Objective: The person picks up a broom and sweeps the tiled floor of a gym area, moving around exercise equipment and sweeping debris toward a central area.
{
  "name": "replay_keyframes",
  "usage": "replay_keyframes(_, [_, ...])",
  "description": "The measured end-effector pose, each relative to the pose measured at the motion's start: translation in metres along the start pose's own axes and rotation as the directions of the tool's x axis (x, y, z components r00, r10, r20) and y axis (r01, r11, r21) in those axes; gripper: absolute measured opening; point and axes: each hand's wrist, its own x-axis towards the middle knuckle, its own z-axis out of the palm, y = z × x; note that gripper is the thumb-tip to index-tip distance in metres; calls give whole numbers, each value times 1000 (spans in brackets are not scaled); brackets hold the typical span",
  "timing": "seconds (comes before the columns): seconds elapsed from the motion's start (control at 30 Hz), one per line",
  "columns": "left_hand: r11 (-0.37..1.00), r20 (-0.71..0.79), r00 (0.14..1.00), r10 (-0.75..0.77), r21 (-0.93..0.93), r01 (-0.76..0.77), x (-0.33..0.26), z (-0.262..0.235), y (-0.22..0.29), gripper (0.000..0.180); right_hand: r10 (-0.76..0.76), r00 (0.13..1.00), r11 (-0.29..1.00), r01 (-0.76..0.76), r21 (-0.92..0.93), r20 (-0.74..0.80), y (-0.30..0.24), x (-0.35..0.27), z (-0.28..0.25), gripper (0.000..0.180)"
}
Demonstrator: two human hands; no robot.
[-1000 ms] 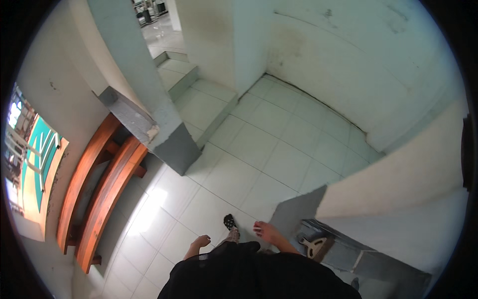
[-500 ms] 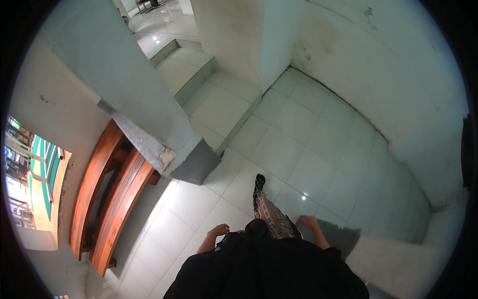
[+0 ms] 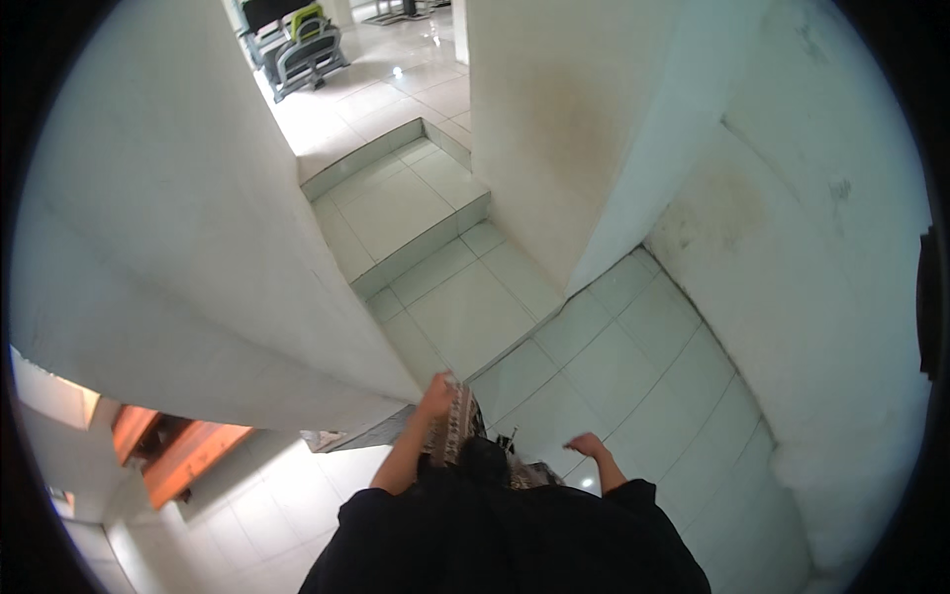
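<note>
My view has swung round: the tiled steps (image 3: 408, 203) now lie ahead of the hands, the wooden bench (image 3: 198, 457) at the steps' lower left. Nearer than the steps, beside a patterned trouser leg (image 3: 448, 428), the left hand (image 3: 437, 395) looks curled, how tightly I can't tell; at the steps' lower right, the right hand (image 3: 587, 445) is loosely half-open. I see nothing held.

Room is free beyond the right fingers (image 3: 579, 443) over tiled floor (image 3: 643, 371); a pale wall (image 3: 218, 257) flanks the left fingers (image 3: 441, 384).
</note>
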Motion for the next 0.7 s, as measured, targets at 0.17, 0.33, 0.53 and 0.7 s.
replay_keyframes(0.17, [968, -367, 902, -228, -184, 170, 58, -52, 2, 50, 83, 993, 844, -26, 536, -82, -81, 143, -128, 28])
replay_keyframes(0.33, [809, -62, 817, -573, 117, 577, 39, -87, -154, 55, -124, 977, 964, 78, 253, 173, -113, 253, -199, 28])
replay_keyframes(0.53, [612, 320, 539, -780, 205, 764, 29, -137, -119, 45, -1, 778, 988, -97, 122, 628, -89, 269, -257, 27])
replay_keyframes(0.7, [635, 263, 588, -765, 156, 756, 146, -228, -25, 43, 47, 915, 917, -198, 346, 400, -114, 325, -381, 27])
